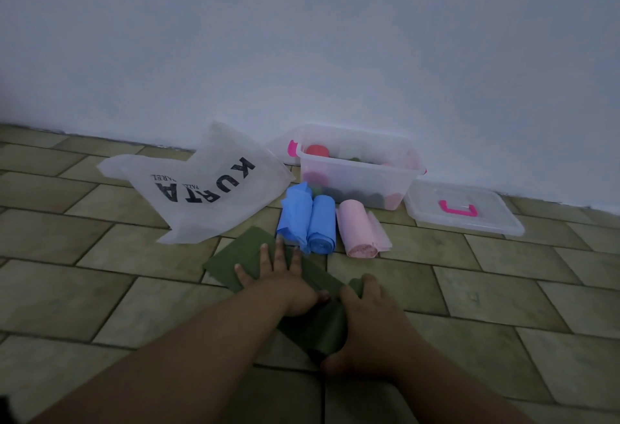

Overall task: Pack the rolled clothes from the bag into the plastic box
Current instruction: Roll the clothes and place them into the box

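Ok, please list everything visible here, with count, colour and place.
bag: one, white with black letters, floor, left
plastic box: one, clear, pink latch, by the wall
rolled clothes: several, mixed colours, inside the plastic box
lid: one, clear, pink handle, right of the box
blue rolls: two, blue, in front of the box
pink roll: one, pink, right of the blue rolls
green cloth: one, dark green, partly rolled, under both hands
left hand: one, flat on the green cloth
right hand: one, grips the cloth's rolled end
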`<state>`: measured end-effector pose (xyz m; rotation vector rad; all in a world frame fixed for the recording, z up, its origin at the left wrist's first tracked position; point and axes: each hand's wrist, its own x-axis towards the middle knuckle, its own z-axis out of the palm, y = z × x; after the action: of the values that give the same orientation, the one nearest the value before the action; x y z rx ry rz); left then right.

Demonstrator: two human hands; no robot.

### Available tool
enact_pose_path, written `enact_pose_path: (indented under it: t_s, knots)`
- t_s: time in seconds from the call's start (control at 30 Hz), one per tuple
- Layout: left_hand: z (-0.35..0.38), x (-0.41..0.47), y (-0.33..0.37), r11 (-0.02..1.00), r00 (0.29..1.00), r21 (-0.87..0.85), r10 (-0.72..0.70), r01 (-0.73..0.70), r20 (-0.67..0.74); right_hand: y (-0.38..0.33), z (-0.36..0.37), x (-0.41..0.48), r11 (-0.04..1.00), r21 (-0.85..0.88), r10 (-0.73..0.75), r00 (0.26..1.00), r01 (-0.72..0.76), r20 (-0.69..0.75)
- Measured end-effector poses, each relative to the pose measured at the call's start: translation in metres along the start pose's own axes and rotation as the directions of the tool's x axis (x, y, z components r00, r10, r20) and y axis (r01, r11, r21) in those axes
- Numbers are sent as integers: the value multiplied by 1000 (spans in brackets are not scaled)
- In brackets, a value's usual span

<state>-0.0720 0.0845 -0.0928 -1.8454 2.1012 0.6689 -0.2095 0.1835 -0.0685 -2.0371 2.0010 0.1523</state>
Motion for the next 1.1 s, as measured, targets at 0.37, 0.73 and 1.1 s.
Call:
enact_pose_path:
  t_s: [0.37,0.73,1.1]
  knots:
    - [-2,-48,-3,909,954,-305,235,-284,-188,-20,-13,15,982,-187,41,996,-24,85]
    - [-6,-68,1,923,938,-187,346,-338,14,15,-32,-14,956,245,-171,985,161,19]
    - [9,-84,6,900,868,120,435,-418,-240,22,-27,-3,953,267,-158,986,140,45]
